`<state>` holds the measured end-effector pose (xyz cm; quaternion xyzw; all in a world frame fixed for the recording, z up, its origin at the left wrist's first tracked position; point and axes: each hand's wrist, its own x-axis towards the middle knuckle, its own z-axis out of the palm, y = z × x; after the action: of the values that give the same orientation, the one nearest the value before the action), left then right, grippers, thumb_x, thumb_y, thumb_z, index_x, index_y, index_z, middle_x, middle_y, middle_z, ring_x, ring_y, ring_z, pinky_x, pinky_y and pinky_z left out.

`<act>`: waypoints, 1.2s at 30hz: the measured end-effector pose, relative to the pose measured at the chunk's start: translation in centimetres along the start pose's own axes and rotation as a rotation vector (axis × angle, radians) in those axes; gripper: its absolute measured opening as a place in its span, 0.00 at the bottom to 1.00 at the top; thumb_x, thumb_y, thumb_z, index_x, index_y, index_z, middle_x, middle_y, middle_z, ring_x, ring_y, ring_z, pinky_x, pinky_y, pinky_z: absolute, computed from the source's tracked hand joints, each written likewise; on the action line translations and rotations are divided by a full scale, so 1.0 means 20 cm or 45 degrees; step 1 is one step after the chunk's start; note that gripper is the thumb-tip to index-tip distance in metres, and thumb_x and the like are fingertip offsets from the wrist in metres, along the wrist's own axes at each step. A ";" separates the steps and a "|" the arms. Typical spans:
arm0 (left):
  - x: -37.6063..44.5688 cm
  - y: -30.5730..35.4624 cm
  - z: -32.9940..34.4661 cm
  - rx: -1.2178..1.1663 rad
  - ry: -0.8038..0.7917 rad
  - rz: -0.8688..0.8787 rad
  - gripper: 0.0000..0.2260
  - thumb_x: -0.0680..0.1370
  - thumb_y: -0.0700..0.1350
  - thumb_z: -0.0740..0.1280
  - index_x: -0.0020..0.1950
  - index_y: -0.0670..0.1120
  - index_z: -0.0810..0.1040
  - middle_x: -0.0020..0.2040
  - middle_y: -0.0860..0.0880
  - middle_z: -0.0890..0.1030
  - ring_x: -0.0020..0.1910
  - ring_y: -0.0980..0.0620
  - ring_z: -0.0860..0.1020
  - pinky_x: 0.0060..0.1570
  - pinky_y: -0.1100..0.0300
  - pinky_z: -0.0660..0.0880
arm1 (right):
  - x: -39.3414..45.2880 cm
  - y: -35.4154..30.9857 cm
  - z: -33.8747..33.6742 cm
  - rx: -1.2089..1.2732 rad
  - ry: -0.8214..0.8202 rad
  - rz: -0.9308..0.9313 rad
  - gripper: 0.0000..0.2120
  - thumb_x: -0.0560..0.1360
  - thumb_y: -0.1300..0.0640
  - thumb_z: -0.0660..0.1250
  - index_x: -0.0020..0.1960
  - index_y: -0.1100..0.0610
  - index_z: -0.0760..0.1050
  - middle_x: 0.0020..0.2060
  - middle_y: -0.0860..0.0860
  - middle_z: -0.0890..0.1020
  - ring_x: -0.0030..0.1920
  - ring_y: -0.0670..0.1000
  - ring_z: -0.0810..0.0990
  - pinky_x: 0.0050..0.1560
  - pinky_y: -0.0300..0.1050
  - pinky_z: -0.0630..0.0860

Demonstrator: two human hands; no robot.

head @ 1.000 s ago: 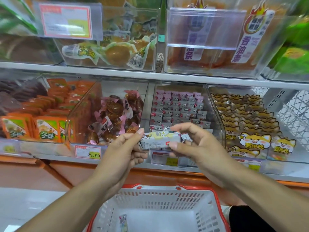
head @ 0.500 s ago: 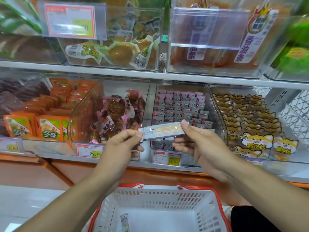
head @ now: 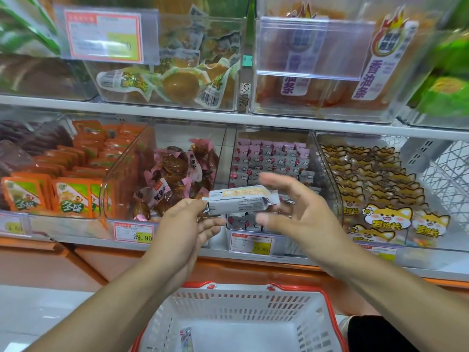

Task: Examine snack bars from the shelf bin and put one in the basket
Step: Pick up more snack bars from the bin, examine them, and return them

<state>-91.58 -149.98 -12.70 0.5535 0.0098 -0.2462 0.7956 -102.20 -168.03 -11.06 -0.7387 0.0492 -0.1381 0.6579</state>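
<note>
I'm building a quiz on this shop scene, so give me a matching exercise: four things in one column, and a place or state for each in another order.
Things:
1. snack bar
2. right hand
3. small packet
4. orange packs

Places or states:
A. lying on the floor of the white basket
B. pinched at one end by the left hand
C. standing in the bin at far left of the lower shelf
D. open, fingers spread beside the bar

Pairs: 1-B, 2-D, 3-A, 4-C
</note>
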 end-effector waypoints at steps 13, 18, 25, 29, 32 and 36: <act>-0.04 -0.08 0.17 1.281 -0.346 0.682 0.05 0.78 0.51 0.70 0.53 0.57 0.78 0.51 0.63 0.80 0.53 0.64 0.77 0.52 0.69 0.72 | 0.29 -0.03 -0.37 -0.889 0.721 -0.154 0.14 0.72 0.49 0.78 0.56 0.49 0.80 0.40 0.38 0.79 0.32 0.28 0.76 0.28 0.22 0.67; -0.01 -0.13 0.22 1.676 -0.494 0.831 0.18 0.79 0.54 0.69 0.68 0.58 0.71 0.66 0.61 0.71 0.67 0.64 0.64 0.64 0.71 0.57 | 0.43 0.04 -0.47 -1.106 0.723 -0.010 0.15 0.75 0.57 0.75 0.59 0.48 0.79 0.52 0.47 0.83 0.43 0.44 0.82 0.41 0.35 0.77; 0.05 -0.18 0.25 1.725 -0.509 0.838 0.21 0.79 0.58 0.67 0.71 0.58 0.68 0.69 0.59 0.69 0.71 0.60 0.62 0.67 0.65 0.57 | 0.50 0.07 -0.51 -1.335 0.600 -0.056 0.12 0.76 0.64 0.71 0.57 0.52 0.78 0.53 0.50 0.83 0.44 0.44 0.78 0.42 0.27 0.70; 0.06 -0.20 0.26 1.732 -0.510 0.843 0.22 0.78 0.58 0.68 0.71 0.58 0.68 0.70 0.58 0.69 0.72 0.58 0.62 0.71 0.61 0.59 | 0.51 0.02 -0.50 -1.479 0.510 0.009 0.12 0.77 0.58 0.72 0.59 0.52 0.78 0.58 0.52 0.83 0.55 0.56 0.82 0.57 0.47 0.77; 0.07 -0.21 0.25 1.739 -0.505 0.861 0.22 0.78 0.58 0.68 0.71 0.57 0.68 0.70 0.58 0.69 0.72 0.59 0.62 0.69 0.62 0.57 | 0.50 -0.03 -0.50 -1.564 0.513 0.060 0.13 0.77 0.50 0.71 0.61 0.47 0.78 0.58 0.52 0.83 0.57 0.59 0.81 0.57 0.49 0.75; 0.07 -0.21 0.25 1.736 -0.501 0.865 0.22 0.78 0.58 0.68 0.70 0.58 0.68 0.69 0.58 0.69 0.71 0.59 0.63 0.66 0.65 0.57 | 0.48 -0.03 -0.49 -1.602 0.421 0.199 0.13 0.76 0.46 0.71 0.61 0.42 0.77 0.60 0.53 0.81 0.52 0.57 0.81 0.49 0.47 0.74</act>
<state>-93.31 -156.02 -14.84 0.8384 -0.4544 -0.0346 0.2992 -95.79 -179.84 -8.25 -0.9459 0.2746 -0.1463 0.0918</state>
